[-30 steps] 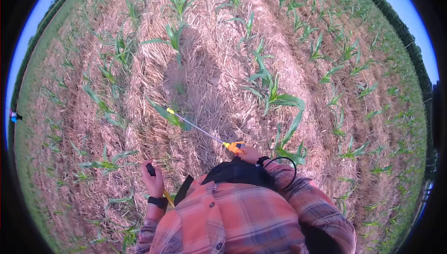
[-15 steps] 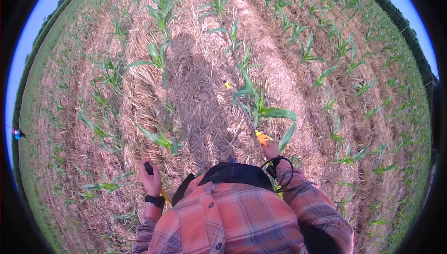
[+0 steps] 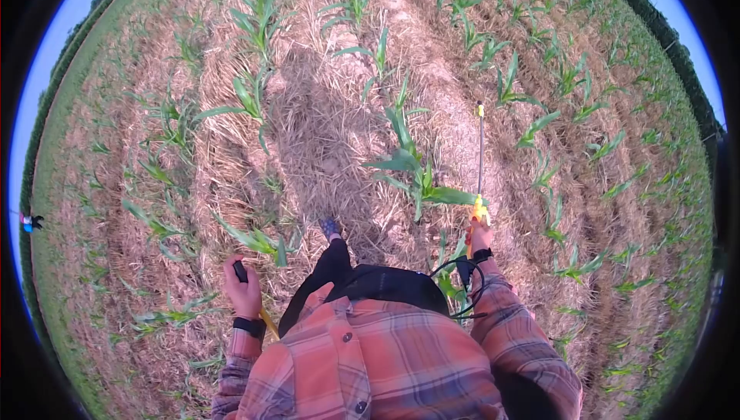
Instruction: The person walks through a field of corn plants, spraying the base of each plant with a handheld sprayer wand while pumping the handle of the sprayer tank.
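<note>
My right hand (image 3: 482, 236) is closed around the yellow-orange handle of a spray wand (image 3: 481, 154). The thin wand points forward over the straw, its yellow nozzle (image 3: 479, 111) to the right of a young corn plant (image 3: 416, 177). Near the wand's handle, a leaf of that plant reaches toward my hand. On the left, my left hand (image 3: 243, 295) wraps round a black-ended lever handle (image 3: 240, 271). A yellow bar (image 3: 268, 323) shows behind that wrist; how it joins the handle is hidden.
Rows of young corn (image 3: 260, 19) run ahead through straw-covered soil (image 3: 324, 150). Another corn plant (image 3: 266, 244) grows just ahead of my left hand. A black cable (image 3: 479, 297) loops by my right wrist. One foot (image 3: 330, 228) is forward. A distant person (image 3: 31, 223) stands far left.
The spray wand has swung from the left of the corn plant to its right, with my right hand moving right. My left foot has come into view. The left hand still grips the handle.
</note>
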`<state>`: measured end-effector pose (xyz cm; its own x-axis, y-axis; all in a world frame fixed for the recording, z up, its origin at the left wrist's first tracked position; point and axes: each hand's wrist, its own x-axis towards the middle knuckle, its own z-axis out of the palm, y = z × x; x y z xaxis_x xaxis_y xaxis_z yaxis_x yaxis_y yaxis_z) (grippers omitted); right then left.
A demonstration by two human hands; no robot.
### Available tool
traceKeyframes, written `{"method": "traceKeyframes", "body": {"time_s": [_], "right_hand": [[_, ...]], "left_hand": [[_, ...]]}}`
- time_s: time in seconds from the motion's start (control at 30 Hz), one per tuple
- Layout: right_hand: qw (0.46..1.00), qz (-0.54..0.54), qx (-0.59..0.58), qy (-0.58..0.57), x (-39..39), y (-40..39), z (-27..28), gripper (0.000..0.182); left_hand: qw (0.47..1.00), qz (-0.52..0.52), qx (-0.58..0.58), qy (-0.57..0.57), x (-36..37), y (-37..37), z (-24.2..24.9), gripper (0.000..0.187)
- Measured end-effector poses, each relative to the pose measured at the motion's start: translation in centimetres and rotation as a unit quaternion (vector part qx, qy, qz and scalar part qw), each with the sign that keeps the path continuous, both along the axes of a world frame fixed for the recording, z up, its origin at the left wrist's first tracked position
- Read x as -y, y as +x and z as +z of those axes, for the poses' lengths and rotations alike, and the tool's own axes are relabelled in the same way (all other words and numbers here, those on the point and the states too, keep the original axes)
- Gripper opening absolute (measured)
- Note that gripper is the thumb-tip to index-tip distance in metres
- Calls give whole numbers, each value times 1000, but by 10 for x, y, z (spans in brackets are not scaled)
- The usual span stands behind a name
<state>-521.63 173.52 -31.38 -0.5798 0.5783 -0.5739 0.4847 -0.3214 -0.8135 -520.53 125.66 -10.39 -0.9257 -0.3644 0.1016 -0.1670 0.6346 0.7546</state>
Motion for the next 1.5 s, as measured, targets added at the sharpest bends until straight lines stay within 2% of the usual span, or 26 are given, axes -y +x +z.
{"method": "traceKeyframes", "body": {"time_s": [0.13,0.27,0.33,0.4,0.47,0.5,0.53,0.6,0.63,0.67,0.73,0.77,0.83,0.87,0.9,0.97,1.13,1.2,1.23,1.27,1.4,1.43,1.47,1.5], "right_hand": [[999,-34,11,7,8,-27,0,18],[996,36,51,60,29,-64,-11,25],[991,92,82,60,49,-87,-11,25],[989,93,95,62,79,-111,-2,25],[971,173,131,99,100,-134,1,26],[954,226,128,147,105,-142,-22,26],[954,226,129,147,114,-153,-29,26],[911,350,120,181,129,-175,-34,26],[871,405,88,263,138,-184,-33,27],[871,404,90,265,148,-195,-34,27],[821,495,62,279,168,-219,-32,29],[788,523,33,322,176,-228,-26,32],[754,595,38,276,191,-252,-4,32],[732,627,27,266,198,-264,9,32],[732,625,26,269,206,-277,23,32],[679,694,6,241,218,-297,44,31],[642,733,-33,222,228,-339,31,30],[600,769,-29,221,224,-356,14,31],[624,756,-10,196,220,-363,4,33],[623,757,-13,194,214,-370,-5,33],[658,726,12,200,189,-410,-2,35],[691,687,15,223,181,-418,1,35],[722,646,19,247,173,-427,2,36],[714,636,22,291,162,-437,-10,36]], "left_hand": [[999,-27,-33,-2,7,-34,-18,24],[999,-15,-41,-3,13,-84,-27,23],[997,-14,-15,72,22,-109,-41,23],[998,-12,-30,49,32,-134,-44,22],[995,-5,-22,102,43,-156,-39,21],[995,-3,-23,101,51,-168,-40,21],[995,3,-9,104,59,-178,-43,21],[994,8,6,109,70,-199,-45,21],[996,4,-9,90,75,-210,-45,20],[997,-1,-24,71,79,-220,-45,19],[997,-9,-36,62,83,-240,-42,19],[998,-14,-51,34,86,-248,-45,19],[998,-19,-63,8,94,-255,-53,19],[998,-11,-53,34,99,-258,-61,19],[997,-2,-45,61,103,-263,-65,19],[995,11,-30,90,99,-271,-50,20],[991,43,-34,123,98,-295,-51,22],[990,51,8,128,98,-305,-49,23],[991,58,-9,123,98,-312,-51,23],[991,64,-27,118,97,-321,-52,22],[993,69,45,88,87,-366,-45,22],[997,54,-21,54,76,-383,-41,22],[997,50,-20,50,72,-395,-40,22],[997,47,-13,53,69,-408,-40,22]]}}
